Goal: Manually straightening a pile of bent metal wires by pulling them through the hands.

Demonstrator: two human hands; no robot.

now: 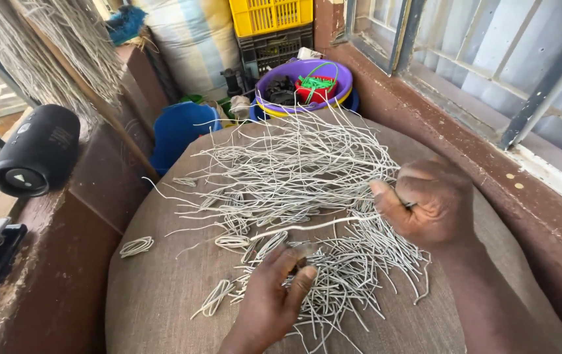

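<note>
Stretched taut between both hands for a firm grip, one pale strand (314,226), pinched closed at each end by left hand (274,288) and right hand (428,203), above loose strands (294,170) heaped on burlap-covered tabletop (156,295), purple basin (304,82) behind.

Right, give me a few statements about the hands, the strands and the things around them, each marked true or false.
1. Both hands, left hand and right hand, pinch one pale strand stretched between them. True.
2. The strands lie on bare metal. False: they lie on brown burlap cloth.
3. A black cylindrical speaker sits on the ledge at the left. True.
4. The purple basin holds nothing. False: it holds dark and red-green items.
</note>
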